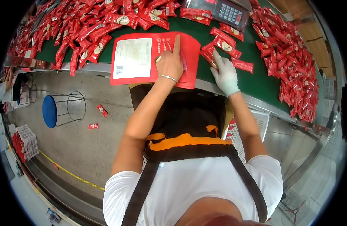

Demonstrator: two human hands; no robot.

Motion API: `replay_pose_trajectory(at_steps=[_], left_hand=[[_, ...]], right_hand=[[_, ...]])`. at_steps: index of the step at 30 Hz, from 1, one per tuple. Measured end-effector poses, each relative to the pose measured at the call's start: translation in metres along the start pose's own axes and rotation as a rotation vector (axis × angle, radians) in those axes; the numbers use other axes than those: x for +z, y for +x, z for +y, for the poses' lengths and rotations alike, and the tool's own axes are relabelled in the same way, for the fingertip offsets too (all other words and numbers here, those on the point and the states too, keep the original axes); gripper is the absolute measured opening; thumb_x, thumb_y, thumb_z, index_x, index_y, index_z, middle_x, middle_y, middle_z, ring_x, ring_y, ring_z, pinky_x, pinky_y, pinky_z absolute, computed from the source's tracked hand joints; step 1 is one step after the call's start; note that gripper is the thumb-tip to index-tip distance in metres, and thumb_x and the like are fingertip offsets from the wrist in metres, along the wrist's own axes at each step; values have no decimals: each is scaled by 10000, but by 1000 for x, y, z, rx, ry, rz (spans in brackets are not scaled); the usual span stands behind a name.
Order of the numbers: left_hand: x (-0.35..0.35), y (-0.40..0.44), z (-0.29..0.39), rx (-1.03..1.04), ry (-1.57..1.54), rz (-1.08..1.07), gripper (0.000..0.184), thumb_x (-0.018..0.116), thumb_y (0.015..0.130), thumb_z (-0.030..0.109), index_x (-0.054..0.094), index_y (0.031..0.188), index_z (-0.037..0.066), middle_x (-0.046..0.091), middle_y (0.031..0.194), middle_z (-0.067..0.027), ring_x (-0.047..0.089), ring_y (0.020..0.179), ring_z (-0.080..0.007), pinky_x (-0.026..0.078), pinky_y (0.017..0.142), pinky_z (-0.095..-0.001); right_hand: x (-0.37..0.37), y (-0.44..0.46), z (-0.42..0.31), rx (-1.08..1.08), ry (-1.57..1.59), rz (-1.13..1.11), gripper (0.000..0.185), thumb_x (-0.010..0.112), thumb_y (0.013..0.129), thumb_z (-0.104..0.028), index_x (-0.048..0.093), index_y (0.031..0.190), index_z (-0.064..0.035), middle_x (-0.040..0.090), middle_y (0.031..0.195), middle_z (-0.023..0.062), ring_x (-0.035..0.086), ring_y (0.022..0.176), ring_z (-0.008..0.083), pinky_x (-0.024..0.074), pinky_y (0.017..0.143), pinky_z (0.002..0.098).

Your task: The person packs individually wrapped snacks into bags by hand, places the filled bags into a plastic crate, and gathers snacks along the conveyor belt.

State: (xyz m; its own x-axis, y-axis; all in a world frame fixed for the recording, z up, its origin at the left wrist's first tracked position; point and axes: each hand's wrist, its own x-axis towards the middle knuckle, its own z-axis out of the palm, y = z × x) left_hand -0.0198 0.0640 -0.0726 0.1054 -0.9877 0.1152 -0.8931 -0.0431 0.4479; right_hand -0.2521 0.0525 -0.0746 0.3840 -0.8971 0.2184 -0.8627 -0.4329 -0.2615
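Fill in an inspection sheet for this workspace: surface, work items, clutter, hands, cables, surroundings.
Surface: green tabletop with a metal edge.
Work items: red pouch with a white label; red packet to its right.
Clutter: left packet heap, right packet heap; scale with a keypad at the far side.
Hands: left hand, bare, lies on the pouch; right hand, gloved, is at the packet, grip unclear.
Cables: nothing clearly seen.
Surroundings: blue stool, floor packets, white crate.

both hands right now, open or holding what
Left hand: partly open, resting on the red pouch.
Right hand: gloved, fingers at a small red packet, grip unclear.
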Motion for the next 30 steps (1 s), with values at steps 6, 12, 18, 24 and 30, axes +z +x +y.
replay_pose_trajectory(at_steps=[6,12,18,24,30], left_hand=[[21,-15,-13,41,-208,208,324,708,736,136,652,1006,-35,592,1024,-232,590,943,-388,502,799,-467],[20,-12,-28,93,-482,132,183,562,813,34,619,893,-121,533,1133,-254,533,1067,-421,489,893,-449],[20,-5,-21,184,-649,283,173,475,869,29,561,956,-92,485,1301,-276,488,1182,-428,393,1037,-472],[6,-1,-14,195,-518,213,152,507,866,77,547,969,-28,428,1409,-174,400,1298,-393,219,1017,-754],[5,-14,16,404,-394,244,50,535,827,52,510,861,26,449,1432,-140,386,1338,-373,139,1004,-782]], right_hand=[[-24,20,-27,-146,392,55,625,668,832,-75,472,1418,-166,606,992,167,589,939,347,485,820,432],[-9,36,-23,-393,141,-121,578,672,799,-59,550,1337,-234,614,976,123,587,926,341,497,799,419],[-4,53,-39,-517,144,-161,559,674,784,-53,569,1310,-208,622,996,127,592,924,333,501,801,409],[-31,80,-47,324,1039,-656,652,673,821,-152,459,1420,-9,612,1238,94,605,998,178,502,837,303],[41,54,-31,-318,302,-408,442,684,831,-222,565,1199,-8,633,1147,196,636,1002,318,500,887,409]])
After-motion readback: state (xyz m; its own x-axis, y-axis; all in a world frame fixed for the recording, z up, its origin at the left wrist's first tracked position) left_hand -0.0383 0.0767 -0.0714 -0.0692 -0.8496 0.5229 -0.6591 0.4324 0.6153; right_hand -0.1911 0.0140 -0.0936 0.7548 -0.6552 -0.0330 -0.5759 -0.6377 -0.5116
